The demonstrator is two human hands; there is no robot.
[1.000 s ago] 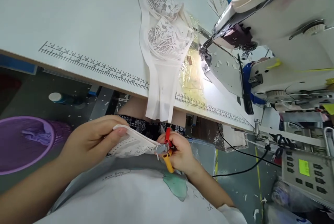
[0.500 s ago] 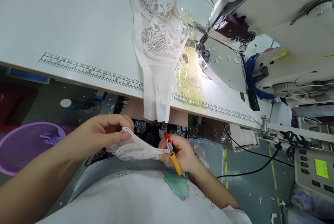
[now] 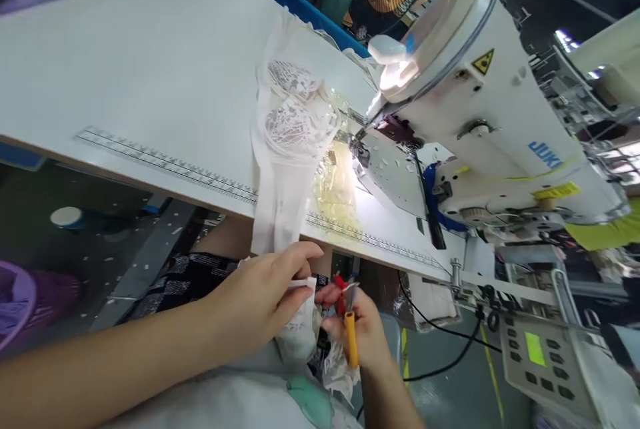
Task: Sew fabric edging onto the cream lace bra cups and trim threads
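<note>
My left hand (image 3: 260, 299) pinches a bunched white lace piece (image 3: 303, 325) just below the table's front edge. Right beside it, my right hand (image 3: 363, 329) is closed round small thread snips with red and yellow handles (image 3: 347, 322), the blades close to the lace. On the table above lies a white lace bra (image 3: 287, 129), its band hanging over the edge near my left fingers.
A white sewing machine (image 3: 480, 115) stands at the right on the white table (image 3: 125, 82), which has a printed ruler along its front edge. A control panel (image 3: 537, 352) hangs lower right. A purple basket (image 3: 20, 295) sits on the floor at left.
My left hand has moved right and up toward the hanging band, bunching the lace against my right hand. The view has swung up and shows more of the machine.
</note>
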